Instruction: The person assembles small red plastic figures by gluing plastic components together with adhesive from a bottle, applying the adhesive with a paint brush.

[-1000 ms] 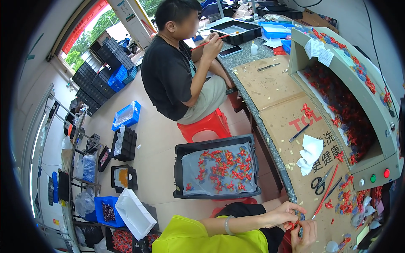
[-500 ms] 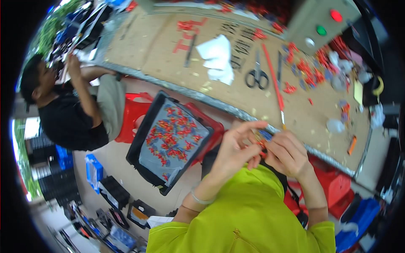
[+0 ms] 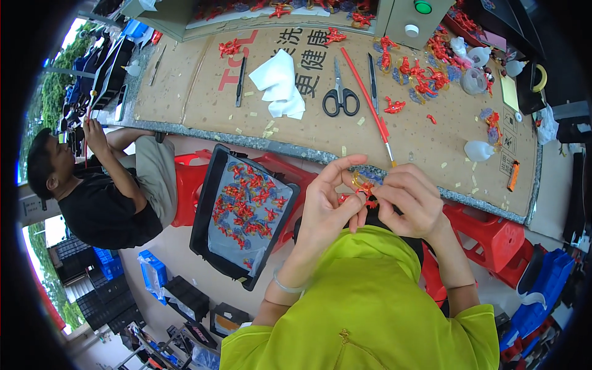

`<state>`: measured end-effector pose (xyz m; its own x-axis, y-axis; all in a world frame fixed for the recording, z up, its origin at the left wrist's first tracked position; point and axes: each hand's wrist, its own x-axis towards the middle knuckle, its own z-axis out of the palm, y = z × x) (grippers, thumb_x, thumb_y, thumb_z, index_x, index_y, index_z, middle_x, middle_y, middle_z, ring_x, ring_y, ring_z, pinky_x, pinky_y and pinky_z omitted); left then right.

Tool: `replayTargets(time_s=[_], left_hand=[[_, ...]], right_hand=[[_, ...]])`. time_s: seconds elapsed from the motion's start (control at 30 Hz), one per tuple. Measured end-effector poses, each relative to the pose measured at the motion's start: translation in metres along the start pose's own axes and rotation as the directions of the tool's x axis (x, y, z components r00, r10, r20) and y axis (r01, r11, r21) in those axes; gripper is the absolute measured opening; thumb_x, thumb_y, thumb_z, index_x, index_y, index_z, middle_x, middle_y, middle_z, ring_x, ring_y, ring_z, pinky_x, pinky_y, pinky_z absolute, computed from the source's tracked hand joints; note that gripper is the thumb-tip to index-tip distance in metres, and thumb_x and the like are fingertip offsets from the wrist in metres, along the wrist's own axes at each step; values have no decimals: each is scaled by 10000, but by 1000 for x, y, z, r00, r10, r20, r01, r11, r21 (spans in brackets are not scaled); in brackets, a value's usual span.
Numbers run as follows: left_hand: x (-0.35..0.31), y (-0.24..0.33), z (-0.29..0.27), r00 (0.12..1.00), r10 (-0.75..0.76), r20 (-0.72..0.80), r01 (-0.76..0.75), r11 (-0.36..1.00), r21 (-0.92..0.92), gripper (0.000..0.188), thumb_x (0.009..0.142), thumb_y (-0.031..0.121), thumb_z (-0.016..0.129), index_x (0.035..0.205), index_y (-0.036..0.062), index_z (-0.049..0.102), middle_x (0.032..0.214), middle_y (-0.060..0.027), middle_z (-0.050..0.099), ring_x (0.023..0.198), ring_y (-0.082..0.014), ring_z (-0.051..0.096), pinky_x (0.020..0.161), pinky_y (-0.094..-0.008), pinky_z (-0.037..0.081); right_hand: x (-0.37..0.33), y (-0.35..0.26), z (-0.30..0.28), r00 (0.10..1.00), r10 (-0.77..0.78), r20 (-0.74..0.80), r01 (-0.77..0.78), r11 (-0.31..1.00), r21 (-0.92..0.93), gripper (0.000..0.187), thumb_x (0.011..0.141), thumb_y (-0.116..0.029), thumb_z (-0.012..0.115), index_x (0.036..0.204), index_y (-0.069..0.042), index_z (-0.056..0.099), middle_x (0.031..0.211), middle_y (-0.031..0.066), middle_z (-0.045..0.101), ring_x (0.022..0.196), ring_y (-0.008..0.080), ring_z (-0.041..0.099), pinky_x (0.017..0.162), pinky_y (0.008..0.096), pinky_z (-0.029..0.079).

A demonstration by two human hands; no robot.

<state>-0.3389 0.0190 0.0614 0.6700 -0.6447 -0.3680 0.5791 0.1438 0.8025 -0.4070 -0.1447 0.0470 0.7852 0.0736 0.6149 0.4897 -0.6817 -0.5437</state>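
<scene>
Near the table's front edge, my left hand (image 3: 333, 200) and my right hand (image 3: 410, 200) meet in front of my chest. Between their fingertips is a small red figurine (image 3: 366, 187) with yellow and translucent blue parts. Left thumb and fingers pinch one side of it. The right thumb and forefinger close on the other side; my fingers cover much of it. Just beyond, a red-handled paintbrush (image 3: 365, 86) lies with its bristles toward my hands. Black-handled scissors (image 3: 340, 102) and a slim dark tool (image 3: 373, 80) rest on either side of the brush.
A cardboard sheet (image 3: 197, 117) covers the table; white tissue (image 3: 277, 83), a white bottle (image 3: 479, 150) and an orange tool (image 3: 513, 176) lie there. Similar figurines (image 3: 425, 77) cluster back right. Left of me, a black tray (image 3: 205, 191) holds several more. A co-worker (image 3: 98, 197) sits far left.
My view has shifted, so the table's things appear further left and higher. The figurine has turned between my fingers and shows more red and yellow. Both hands keep their hold.
</scene>
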Motion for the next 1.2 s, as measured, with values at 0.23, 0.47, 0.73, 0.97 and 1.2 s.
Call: replayTargets(time_s=[0.23,0.47,0.73,0.97,1.2], left_hand=[[9,-7,1,958,285,-10,-279,944,176,463,844,-77,554,1283,-39,412,1016,-120,591,698,-128,598,559,-203,469],[12,-10,4,945,326,16,-321,918,233,459,867,-55,551,1296,-23,390,1014,-101,592,778,-120,589,640,-203,471],[10,-10,2,938,344,43,-340,886,315,455,865,-74,519,1297,-2,398,1031,-96,581,868,-105,577,764,-221,468],[10,-3,0,964,229,138,-255,942,220,526,834,-116,472,1331,1,348,1050,-106,543,894,-112,571,785,-224,463],[16,-2,-5,980,79,181,-91,994,58,554,816,-104,485,1341,-8,337,1016,-105,564,785,-61,543,622,-164,419]], right_hand=[[3,-3,-18,864,496,-84,-444,830,337,220,730,14,627,947,15,663,933,146,620,896,260,599,794,334,466],[9,-3,-17,901,432,36,-415,836,360,310,769,-15,635,1079,-5,644,1080,132,620,994,256,589,846,328,453],[10,-5,-17,906,410,106,-419,830,369,361,785,15,615,1144,-24,625,1145,134,587,1000,257,599,837,338,480],[6,0,-18,858,449,251,-513,714,476,403,838,-44,601,1240,-46,574,1135,112,499,965,196,543,803,283,453],[-5,14,-8,794,469,387,-565,335,754,387,897,-81,566,1272,-6,513,1159,76,462,999,138,475,825,247,406]])
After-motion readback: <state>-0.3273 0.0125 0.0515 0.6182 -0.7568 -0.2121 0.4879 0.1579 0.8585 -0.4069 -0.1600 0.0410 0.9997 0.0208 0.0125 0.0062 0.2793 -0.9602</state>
